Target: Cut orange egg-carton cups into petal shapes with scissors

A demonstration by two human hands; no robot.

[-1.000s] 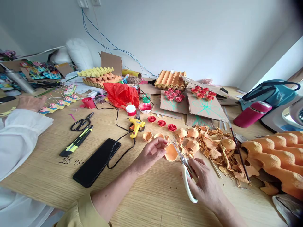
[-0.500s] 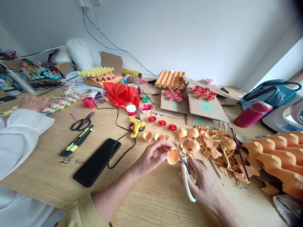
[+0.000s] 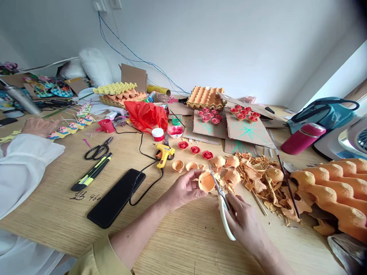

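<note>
My left hand [image 3: 183, 191] pinches an orange egg-carton cup [image 3: 206, 182], its round hollow turned up toward me. White-handled scissors [image 3: 226, 219] are in my right hand [image 3: 245, 221], with the blades slightly apart at the cup's right rim. Behind the cup lie more cut cups [image 3: 233, 177] and a heap of orange carton scraps [image 3: 259, 179]. Two trimmed cups, one of them [image 3: 178, 166] with layers inside, stand to the left. Three red carton roses [image 3: 195, 149] sit in a row farther back.
A yellow glue gun [image 3: 164, 154], a black phone [image 3: 116, 198], a utility knife [image 3: 91, 172] and black scissors [image 3: 99, 149] lie left. Egg trays [image 3: 329, 191] and a pink bottle [image 3: 303, 138] stand right. Cardboard [image 3: 249, 131] holds red flowers. A co-worker's hand [image 3: 40, 126] rests far left.
My left hand has turned the cup and raised it slightly, so its hollow now faces me. The scissors stay in my right hand beside its rim. The view has shifted slightly.
</note>
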